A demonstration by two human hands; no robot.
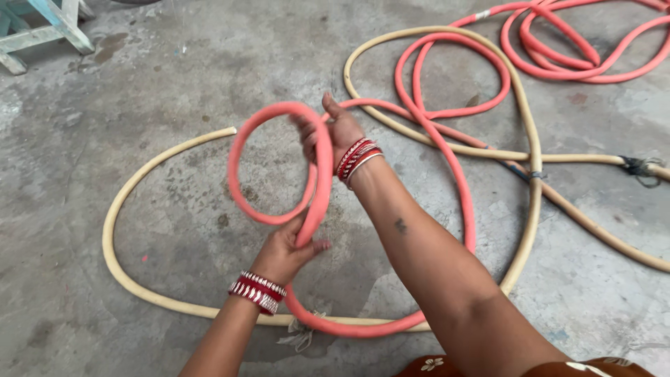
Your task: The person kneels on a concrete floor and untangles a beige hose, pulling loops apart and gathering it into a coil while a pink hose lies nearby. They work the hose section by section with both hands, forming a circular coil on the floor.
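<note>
Two hands work on one pink hose [447, 150] above a concrete floor [139, 139]. The right hand [333, 132] is raised higher and farther from the body, its fingers wrapped shut around the top right of a small loop [241, 150] of that hose. The left hand [283, 251] sits lower and closer in, fingers curled shut around the hose where it drops off the bottom of the loop; the thumb presses across the front. Both wrists carry red and silver bangles.

The loop stands nearly upright, held in the air between the hands, with its open face turned toward the camera and slightly to the left. Below the left hand the hose sweeps down, curves along the floor near the body, then climbs away to the right behind the right forearm and runs on toward the slack coils at the upper right. So the free length lies to the right and far side of the fingers, and the right hand is nearer to it.

A cream hose [115, 230] lies flat on the floor in a wide arc beneath the hands, crossing under the pink one. It is bound with dark tape at one joint on the right. A pale blue wooden stool leg [59, 21] shows at the upper left corner.
</note>
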